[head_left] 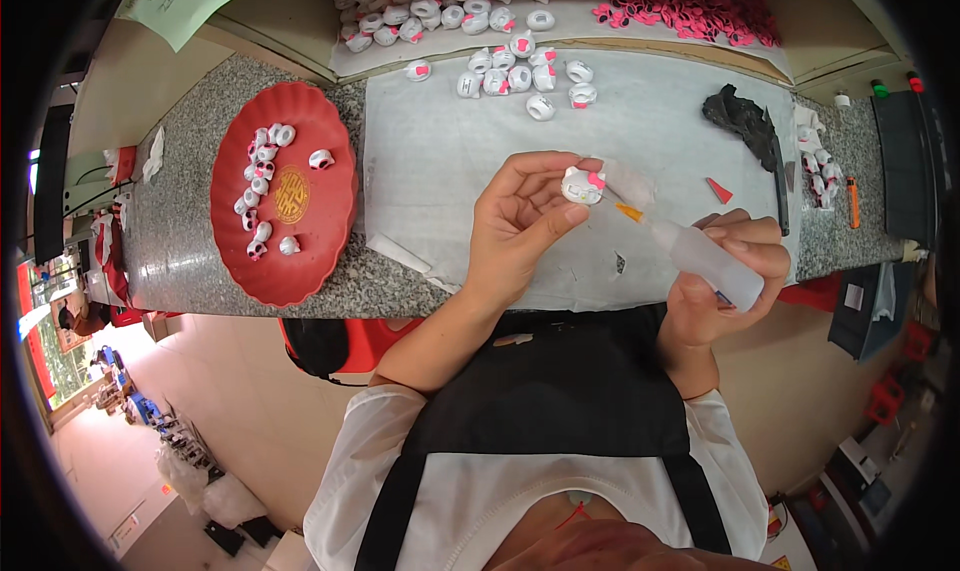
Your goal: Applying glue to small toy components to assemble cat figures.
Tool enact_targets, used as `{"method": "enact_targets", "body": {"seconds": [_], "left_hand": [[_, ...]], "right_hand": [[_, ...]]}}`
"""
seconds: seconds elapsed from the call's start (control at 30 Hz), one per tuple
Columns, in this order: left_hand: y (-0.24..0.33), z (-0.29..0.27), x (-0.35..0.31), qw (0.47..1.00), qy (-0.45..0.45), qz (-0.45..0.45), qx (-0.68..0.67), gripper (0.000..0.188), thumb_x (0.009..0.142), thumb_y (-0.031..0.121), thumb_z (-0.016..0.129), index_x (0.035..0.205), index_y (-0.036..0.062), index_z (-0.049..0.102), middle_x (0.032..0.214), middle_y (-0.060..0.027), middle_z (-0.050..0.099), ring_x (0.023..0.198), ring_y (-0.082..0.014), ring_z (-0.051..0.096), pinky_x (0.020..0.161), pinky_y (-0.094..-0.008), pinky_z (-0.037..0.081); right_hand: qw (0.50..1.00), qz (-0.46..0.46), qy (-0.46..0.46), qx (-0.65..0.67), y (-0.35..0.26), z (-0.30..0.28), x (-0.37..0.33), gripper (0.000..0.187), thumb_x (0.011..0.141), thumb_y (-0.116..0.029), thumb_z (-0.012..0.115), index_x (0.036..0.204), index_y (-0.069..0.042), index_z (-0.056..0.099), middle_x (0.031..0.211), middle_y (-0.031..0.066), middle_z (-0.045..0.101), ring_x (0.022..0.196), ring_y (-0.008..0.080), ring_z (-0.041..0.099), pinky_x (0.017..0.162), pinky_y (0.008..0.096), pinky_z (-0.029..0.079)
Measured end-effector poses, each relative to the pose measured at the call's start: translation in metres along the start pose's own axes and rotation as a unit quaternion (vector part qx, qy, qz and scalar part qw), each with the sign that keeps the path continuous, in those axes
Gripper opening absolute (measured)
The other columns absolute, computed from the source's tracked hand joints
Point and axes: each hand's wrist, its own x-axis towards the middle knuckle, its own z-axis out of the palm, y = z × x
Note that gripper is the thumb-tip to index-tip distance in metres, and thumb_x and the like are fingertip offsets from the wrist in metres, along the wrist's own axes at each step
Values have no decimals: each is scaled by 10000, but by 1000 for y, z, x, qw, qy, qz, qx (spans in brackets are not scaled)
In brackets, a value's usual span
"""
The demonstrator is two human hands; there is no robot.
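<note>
Fingers of the left hand [520, 221] pinch a small white cat-head figure [582, 185] with a pink bow, lifting it clear of the table and turning it toward the other hand so its surface meets the nozzle. The right hand [728, 271] wraps closed around a soft translucent squeeze bottle [705, 261], tilted so its orange tip [628, 211] points at the figure, just beside or touching it; I cannot tell which. Beneath both lies a white sheet [450, 151] covering the granite counter [190, 231]. A loose cluster of similar white pieces [520, 71] sits at the sheet's far edge, well apart. To the left, a red tray [320, 221] holds more pieces. A black crumpled object [745, 121] rests to the right. Nothing stands between the hands.
</note>
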Motion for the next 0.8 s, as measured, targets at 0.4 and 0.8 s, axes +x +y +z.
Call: {"method": "enact_targets", "body": {"seconds": [0.4,0.8], "left_hand": [[0,0,-2,1000,-10,11,-1,338,691,-44,545,998,-10,407,1028,-171,483,900,-167,504,783,-269,408],[-1,2,-1,1000,-16,5,0,338,691,-47,539,999,-8,406,1030,-173,481,897,-168,505,784,-271,406]], "right_hand": [[995,-46,-86,-1,-5,1,-1,443,552,-81,726,883,-46,434,807,91,449,607,155,486,530,234,437],[993,-53,-108,-2,-6,-2,1,441,535,-43,719,874,-48,437,815,90,440,596,156,468,510,236,418]]}}
